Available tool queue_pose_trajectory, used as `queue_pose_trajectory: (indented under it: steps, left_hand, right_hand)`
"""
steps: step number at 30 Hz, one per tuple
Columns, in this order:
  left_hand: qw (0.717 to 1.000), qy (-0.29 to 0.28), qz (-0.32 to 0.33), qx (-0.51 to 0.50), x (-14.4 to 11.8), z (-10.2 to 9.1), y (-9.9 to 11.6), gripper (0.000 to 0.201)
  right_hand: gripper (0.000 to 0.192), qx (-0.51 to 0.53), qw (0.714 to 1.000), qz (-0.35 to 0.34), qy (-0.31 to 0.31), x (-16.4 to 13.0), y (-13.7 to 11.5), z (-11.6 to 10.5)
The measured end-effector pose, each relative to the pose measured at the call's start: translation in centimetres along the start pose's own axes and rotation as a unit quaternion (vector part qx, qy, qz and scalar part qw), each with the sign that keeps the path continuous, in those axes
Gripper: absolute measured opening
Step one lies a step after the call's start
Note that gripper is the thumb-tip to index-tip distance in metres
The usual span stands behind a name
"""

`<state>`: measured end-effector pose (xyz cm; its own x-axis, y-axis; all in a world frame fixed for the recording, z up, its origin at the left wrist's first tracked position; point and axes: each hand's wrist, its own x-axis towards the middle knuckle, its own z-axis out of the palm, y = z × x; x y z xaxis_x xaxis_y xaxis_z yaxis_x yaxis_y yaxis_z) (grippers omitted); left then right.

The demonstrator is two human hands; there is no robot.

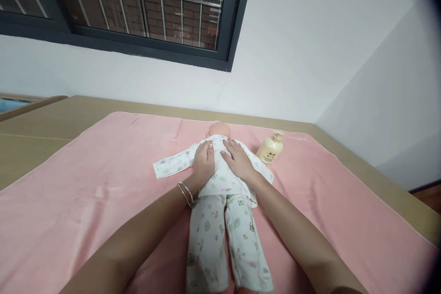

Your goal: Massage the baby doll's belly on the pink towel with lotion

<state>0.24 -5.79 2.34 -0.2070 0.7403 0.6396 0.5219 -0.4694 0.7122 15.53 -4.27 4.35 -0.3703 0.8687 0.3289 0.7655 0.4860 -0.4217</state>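
The left hand (206, 160) and right hand (238, 161) lie open, palms down, pointing far, on the clothed doll (220, 185) amid the pink cloth (117, 179). Its feet are cut off at the near edge

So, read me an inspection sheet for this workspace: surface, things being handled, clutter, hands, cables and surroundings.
Surface: pink cloth, lightly creased, over a wood-coloured top.
Things being handled: doll lying on the cloth in a printed shirt and trousers.
Clutter: pale yellow pump bottle near the doll's sleeve on the picture's right.
Hands: left hand and right hand both rest on the shirt.
Cables: nothing seen.
Surroundings: white wall, barred window.
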Motion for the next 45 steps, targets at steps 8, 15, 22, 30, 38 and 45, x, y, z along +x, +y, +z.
queue_pose_trajectory:
  steps: [8, 15, 22, 30, 38, 45]
  left_hand:
    - [1.0, 0.001, -0.002, 0.012, -0.1, 0.2, -0.4, 0.038]
    - [0.999, -0.012, 0.014, 0.04, 0.0, 0.5, -0.7, 0.033]
    - [0.99, -0.041, 0.082, 0.107, 0.1, 0.5, -0.9, 0.034]
    - [0.979, -0.07, 0.081, 0.173, 0.1, 0.4, -0.2, 0.038]
    - [0.972, -0.11, 0.032, 0.203, 1.1, 0.7, -0.7, 0.045]
    - [0.964, -0.169, 0.053, 0.197, 2.5, 0.2, -1.5, 0.045]
  right_hand:
    - [0.046, -0.073, 0.994, -0.072, 0.02, -2.0, -3.4, 0.6]
    - [0.05, 0.039, 0.997, -0.065, 0.017, 0.6, 1.0, 0.3]
    - [0.058, -0.014, 0.998, 0.028, 0.063, -0.5, 0.0, 0.7]
    - [0.059, -0.029, 0.998, 0.004, 0.051, 0.0, 0.5, -0.1]
    - [0.056, -0.064, 0.997, -0.048, 0.016, -0.6, 0.2, -0.6]
    - [0.045, -0.125, 0.991, -0.033, 0.032, -1.9, -3.0, -0.9]
